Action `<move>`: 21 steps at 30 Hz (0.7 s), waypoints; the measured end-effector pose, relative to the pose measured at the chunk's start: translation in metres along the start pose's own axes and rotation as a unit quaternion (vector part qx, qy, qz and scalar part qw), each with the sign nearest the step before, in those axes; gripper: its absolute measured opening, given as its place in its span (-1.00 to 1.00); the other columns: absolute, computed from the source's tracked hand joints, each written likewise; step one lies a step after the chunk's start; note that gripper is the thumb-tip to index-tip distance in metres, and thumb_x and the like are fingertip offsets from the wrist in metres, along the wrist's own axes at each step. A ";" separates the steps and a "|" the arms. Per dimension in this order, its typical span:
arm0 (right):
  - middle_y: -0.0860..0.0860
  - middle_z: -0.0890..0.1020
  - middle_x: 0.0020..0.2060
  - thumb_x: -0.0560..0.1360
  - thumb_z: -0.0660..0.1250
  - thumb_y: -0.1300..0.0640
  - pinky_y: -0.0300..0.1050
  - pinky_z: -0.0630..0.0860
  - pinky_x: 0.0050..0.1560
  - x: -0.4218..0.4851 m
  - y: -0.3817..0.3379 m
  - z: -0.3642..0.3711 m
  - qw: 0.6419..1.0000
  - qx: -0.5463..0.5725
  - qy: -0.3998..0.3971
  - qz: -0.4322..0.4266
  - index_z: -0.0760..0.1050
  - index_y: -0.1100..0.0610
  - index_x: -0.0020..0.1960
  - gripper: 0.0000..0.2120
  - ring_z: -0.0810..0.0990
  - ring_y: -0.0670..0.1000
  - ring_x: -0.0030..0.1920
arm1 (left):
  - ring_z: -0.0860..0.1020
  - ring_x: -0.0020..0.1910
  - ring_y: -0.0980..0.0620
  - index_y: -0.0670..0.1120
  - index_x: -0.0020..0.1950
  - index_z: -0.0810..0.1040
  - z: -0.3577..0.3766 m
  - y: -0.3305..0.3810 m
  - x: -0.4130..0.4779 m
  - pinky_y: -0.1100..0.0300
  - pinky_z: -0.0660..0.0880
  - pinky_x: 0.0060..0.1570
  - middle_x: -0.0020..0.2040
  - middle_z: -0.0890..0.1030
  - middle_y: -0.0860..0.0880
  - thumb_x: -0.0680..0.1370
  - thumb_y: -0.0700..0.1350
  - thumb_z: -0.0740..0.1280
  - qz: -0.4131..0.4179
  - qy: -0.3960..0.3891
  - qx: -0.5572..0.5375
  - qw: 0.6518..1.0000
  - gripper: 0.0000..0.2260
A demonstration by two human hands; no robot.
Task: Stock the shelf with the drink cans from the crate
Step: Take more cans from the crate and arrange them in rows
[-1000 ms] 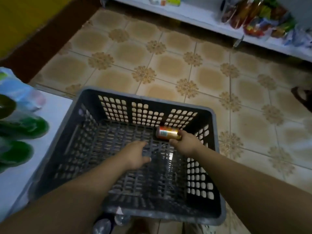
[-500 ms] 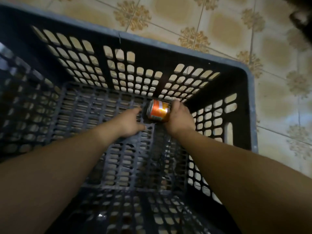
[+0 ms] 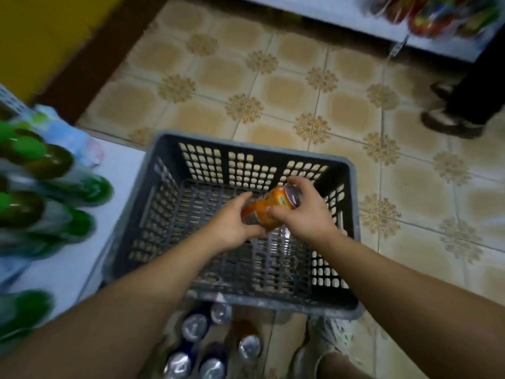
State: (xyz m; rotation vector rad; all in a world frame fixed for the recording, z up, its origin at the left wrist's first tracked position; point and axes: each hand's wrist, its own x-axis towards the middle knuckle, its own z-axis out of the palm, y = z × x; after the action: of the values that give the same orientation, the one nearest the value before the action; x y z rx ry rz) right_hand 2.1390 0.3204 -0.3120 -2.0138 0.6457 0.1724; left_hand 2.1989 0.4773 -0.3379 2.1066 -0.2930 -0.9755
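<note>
While green-capped bottles point(image 3: 41, 160) lie blurred on the white shelf point(image 3: 82, 255) well to the left of the grip, the orange can point(image 3: 269, 207) lies tilted between both hands over the grey crate point(image 3: 287, 303). Its long axis runs from lower left to upper right. The silvery end points down-left toward the left hand point(image 3: 232, 227), and the darker end points up-right under the right hand point(image 3: 306, 212). Which end is the top is too blurred to tell.

Half a second ago the can lay low against the crate's far wall, held by the right hand alone with the left just beside it. Now it is lifted clear of the crate floor, and both hands hold it.

The left hand cups the lower end, thumb along the upper side and fingers curled beneath. The right hand wraps the upper end from above, fingers curled over the rim and thumb pressed on the near side. Both forearms reach forward over the crate's near rim.

Below the grip, more cans point(image 3: 195, 325) stand on the floor. Far to the right, another person's sandalled foot point(image 3: 451, 123) rests on the patterned tiles.
</note>
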 end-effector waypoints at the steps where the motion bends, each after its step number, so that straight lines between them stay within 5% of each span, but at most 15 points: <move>1: -0.16 0.38 0.14 0.36 0.53 0.06 -0.13 0.57 0.05 -0.018 -0.021 -0.008 1.000 0.023 0.000 -0.014 0.28 -0.11 0.39 -0.31 0.45 -0.07 0.17 | 0.41 0.32 -0.01 0.03 0.53 0.11 -0.011 0.010 -0.024 -0.01 0.38 0.33 0.41 0.35 0.01 0.33 -0.06 0.55 0.013 0.004 -0.015 1.000 -0.11; 3: -0.16 0.38 0.13 0.37 0.52 0.10 -0.32 0.49 -0.13 -0.055 -0.066 -0.021 0.997 0.051 0.007 -0.054 0.32 -0.12 0.37 -0.34 0.46 -0.12 0.08 | 0.46 0.27 0.00 0.05 0.50 0.16 -0.032 0.029 -0.075 0.00 0.44 0.27 0.37 0.40 -0.01 0.31 -0.05 0.56 0.039 0.020 -0.029 0.999 -0.13; 7: -0.11 0.44 0.16 0.34 0.54 0.16 -0.13 0.60 -0.02 -0.128 -0.149 -0.038 0.984 0.125 0.005 -0.124 0.38 -0.10 0.35 -0.34 0.52 -0.04 0.10 | 0.50 0.07 0.13 0.04 0.44 0.25 -0.073 0.069 -0.177 0.37 0.42 -0.07 0.20 0.48 0.04 0.39 -0.12 0.51 0.092 0.075 -0.057 0.991 -0.30; 12: 0.00 0.50 0.13 0.33 0.52 0.28 -0.14 0.57 -0.03 -0.222 -0.238 -0.047 0.951 0.222 0.024 -0.215 0.43 -0.03 0.26 -0.43 0.55 -0.05 0.04 | 0.56 0.09 0.05 0.08 0.34 0.30 -0.111 0.108 -0.306 0.10 0.49 0.16 0.15 0.56 0.02 0.33 -0.02 0.53 0.145 0.151 -0.138 0.968 -0.35; 14: 0.03 0.52 0.12 0.33 0.51 0.27 -0.18 0.56 -0.06 -0.263 -0.271 -0.047 0.935 0.257 0.014 -0.243 0.43 -0.02 0.24 -0.45 0.55 -0.04 0.03 | 0.58 0.01 0.05 0.10 0.23 0.34 -0.121 0.117 -0.358 0.11 0.53 0.08 0.08 0.58 0.02 0.38 -0.08 0.51 0.177 0.178 -0.171 0.953 -0.48; 17: 0.10 0.54 0.16 0.19 0.45 0.17 0.04 0.59 0.09 -0.323 -0.314 -0.040 0.907 0.329 -0.046 -0.260 0.44 -0.01 0.20 -0.41 0.58 0.10 0.11 | 0.62 -0.04 0.00 0.07 0.18 0.41 -0.127 0.124 -0.432 0.08 0.56 -0.05 0.02 0.60 0.00 0.48 -0.14 0.41 0.212 0.204 -0.222 0.930 -0.67; 21: 0.17 0.56 0.15 0.26 0.38 0.19 0.17 0.57 0.10 -0.394 -0.358 -0.017 0.882 0.344 -0.117 -0.301 0.46 0.09 0.21 -0.50 0.59 0.17 0.08 | 0.62 -0.02 -0.07 -0.06 0.27 0.39 -0.129 0.118 -0.516 0.07 0.57 -0.10 0.04 0.60 -0.09 0.49 -0.20 0.40 0.231 0.292 -0.256 0.892 -0.61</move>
State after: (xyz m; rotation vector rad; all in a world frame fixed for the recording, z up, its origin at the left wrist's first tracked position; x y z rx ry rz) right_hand 1.9841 0.5892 0.1209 -1.3760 -0.1040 -0.1715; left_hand 1.9555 0.7232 0.0825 1.6260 -0.1836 -0.0887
